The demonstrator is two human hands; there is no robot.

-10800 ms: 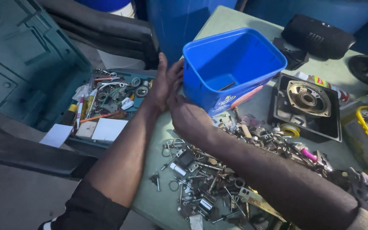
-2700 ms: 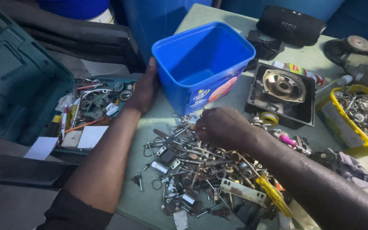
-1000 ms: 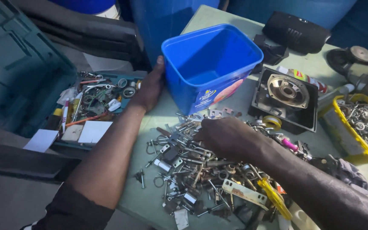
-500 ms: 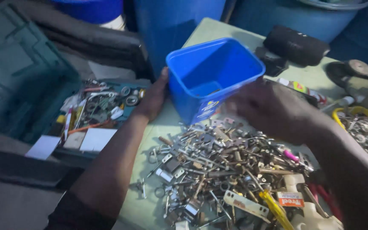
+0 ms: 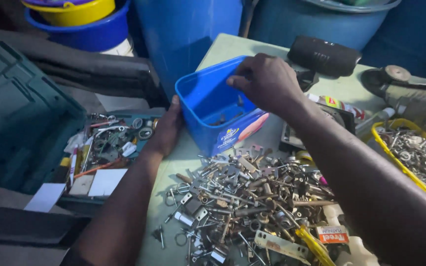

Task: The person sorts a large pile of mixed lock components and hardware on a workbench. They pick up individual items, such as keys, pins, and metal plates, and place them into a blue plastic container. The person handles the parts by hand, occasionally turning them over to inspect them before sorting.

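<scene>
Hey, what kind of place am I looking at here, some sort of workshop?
Most likely a repair workshop or hardware sorting bench. A heap of loose metal hardware covers the table, an open green tool case sits beside it, and a yellow tray holds more small metal parts.

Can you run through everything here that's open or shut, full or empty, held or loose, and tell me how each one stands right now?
Blue tub: upright, open, a few small pieces inside.
Left hand: pressed flat against the tub's outer side.
Right hand: over the tub's mouth, fingers curled; contents cannot be told.
Metal hardware pile: loose, spread on the table.
Yellow tray: open, holding metal parts.
Green toolbox: lid open, cluttered inside.
</scene>
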